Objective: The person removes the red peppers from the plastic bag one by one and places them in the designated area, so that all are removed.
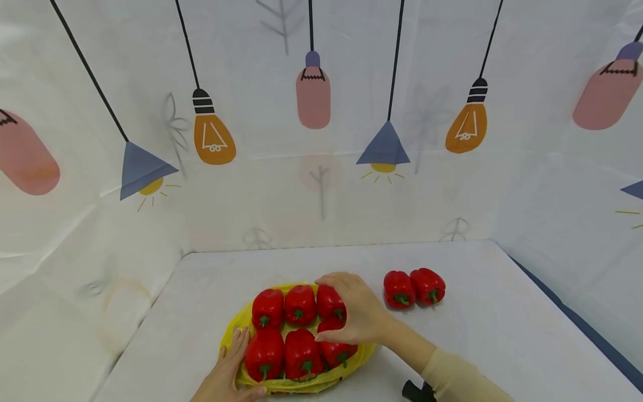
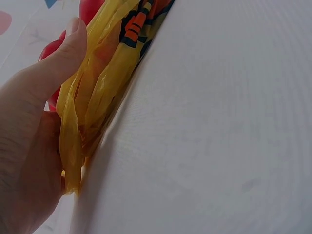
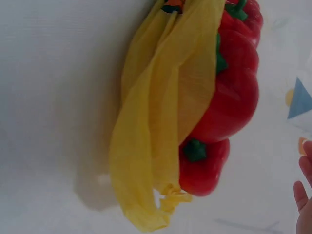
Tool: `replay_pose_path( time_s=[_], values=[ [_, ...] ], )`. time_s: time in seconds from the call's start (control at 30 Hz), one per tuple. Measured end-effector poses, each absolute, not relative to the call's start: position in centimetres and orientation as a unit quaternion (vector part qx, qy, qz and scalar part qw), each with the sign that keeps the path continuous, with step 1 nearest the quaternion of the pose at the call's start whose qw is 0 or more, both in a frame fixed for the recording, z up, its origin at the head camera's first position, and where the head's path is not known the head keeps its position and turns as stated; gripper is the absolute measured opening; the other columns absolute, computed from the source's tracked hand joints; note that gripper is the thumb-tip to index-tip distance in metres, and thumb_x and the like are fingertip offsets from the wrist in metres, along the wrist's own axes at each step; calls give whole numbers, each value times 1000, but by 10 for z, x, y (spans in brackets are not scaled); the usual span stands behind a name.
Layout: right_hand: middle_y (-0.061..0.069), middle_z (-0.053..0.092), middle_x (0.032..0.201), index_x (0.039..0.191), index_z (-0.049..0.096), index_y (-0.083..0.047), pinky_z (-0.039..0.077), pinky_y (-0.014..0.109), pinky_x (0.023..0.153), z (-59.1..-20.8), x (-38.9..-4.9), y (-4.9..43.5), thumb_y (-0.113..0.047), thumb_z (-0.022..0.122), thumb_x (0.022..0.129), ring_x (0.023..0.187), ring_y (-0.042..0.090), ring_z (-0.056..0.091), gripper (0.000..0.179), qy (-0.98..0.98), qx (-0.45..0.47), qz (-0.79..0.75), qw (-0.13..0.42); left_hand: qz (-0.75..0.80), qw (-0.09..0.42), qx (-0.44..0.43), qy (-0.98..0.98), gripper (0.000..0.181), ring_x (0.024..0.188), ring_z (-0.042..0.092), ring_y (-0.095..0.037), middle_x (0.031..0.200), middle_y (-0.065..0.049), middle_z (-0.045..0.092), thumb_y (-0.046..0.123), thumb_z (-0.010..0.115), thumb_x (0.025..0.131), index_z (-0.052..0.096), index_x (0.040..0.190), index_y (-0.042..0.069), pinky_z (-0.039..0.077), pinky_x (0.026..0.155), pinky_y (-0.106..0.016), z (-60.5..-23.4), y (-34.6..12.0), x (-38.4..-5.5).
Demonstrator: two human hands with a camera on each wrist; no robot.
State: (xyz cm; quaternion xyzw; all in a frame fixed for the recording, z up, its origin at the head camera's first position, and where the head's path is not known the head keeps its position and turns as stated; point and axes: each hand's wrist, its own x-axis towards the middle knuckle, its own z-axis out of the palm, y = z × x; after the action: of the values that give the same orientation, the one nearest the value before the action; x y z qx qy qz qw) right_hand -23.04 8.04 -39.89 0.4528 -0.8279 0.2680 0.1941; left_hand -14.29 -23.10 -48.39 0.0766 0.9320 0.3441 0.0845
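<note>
Several red bell peppers (image 1: 301, 350) with green stems sit in rows inside a yellow plastic bag (image 1: 365, 355) whose opening is spread wide. My left hand (image 1: 226, 365) lies along the bag's left side, fingers extended beside the nearest pepper, thumb at the front rim. In the left wrist view its thumb overlaps the crumpled yellow plastic (image 2: 109, 73). Above the peppers at the bag's right end is my right hand (image 1: 359, 310), thumb and fingers spread apart. The right wrist view shows its fingertips (image 3: 304, 165) at the right edge, away from the peppers (image 3: 229, 92).
Two more red bell peppers (image 1: 414, 288) stand side by side on the white table (image 1: 482, 335), right of the bag. A small black object (image 1: 417, 391) is by the right sleeve. A white sheet (image 1: 351, 212) printed with lamps hangs behind and along both sides.
</note>
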Motion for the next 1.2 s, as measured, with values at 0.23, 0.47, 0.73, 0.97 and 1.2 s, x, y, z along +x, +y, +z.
replay_pose_path(
  time_s=[0.23, 0.47, 0.73, 0.97, 1.2],
  values=[
    [-5, 52, 132, 132, 49, -17, 44, 44, 98, -413, -234, 83, -63, 74, 70, 122, 12, 45, 81, -835, 455, 254, 175, 346, 83, 88, 931, 110, 142, -1, -45, 157, -25, 9, 50, 73, 78, 11, 150, -6, 2, 107, -69, -484, -232, -144],
    [-5, 52, 134, 130, 54, -16, 34, 46, 105, -434, -242, 86, -69, 67, 73, 129, 15, 38, 79, -836, 492, 203, 137, 344, 77, 97, 931, 110, 142, 0, -46, 156, -27, 10, 48, 73, 78, 11, 150, -7, 3, 105, -71, -485, -233, -145],
    [-7, 46, 140, 132, 53, -17, 18, 55, 113, -443, -248, 86, -75, 60, 74, 137, 20, 29, 82, -848, 498, 169, 67, 356, 84, 93, 926, 110, 142, -2, -46, 156, -27, 8, 48, 74, 78, 10, 151, -6, 0, 105, -72, -487, -232, -145],
    [-8, 44, 141, 127, 59, -15, 11, 58, 114, -447, -249, 84, -78, 55, 75, 140, 19, 23, 81, -848, 511, 131, 48, 353, 85, 94, 927, 110, 142, -2, -46, 156, -27, 8, 48, 73, 79, 10, 151, -6, 1, 105, -72, -487, -232, -145],
    [-7, 45, 139, 122, 59, -18, 13, 59, 113, -449, -247, 84, -78, 55, 75, 140, 19, 22, 77, -848, 515, 112, 48, 341, 86, 87, 932, 108, 143, -1, -43, 157, -25, 9, 49, 71, 80, 10, 151, -4, 1, 106, -70, -487, -231, -144]
  ],
)
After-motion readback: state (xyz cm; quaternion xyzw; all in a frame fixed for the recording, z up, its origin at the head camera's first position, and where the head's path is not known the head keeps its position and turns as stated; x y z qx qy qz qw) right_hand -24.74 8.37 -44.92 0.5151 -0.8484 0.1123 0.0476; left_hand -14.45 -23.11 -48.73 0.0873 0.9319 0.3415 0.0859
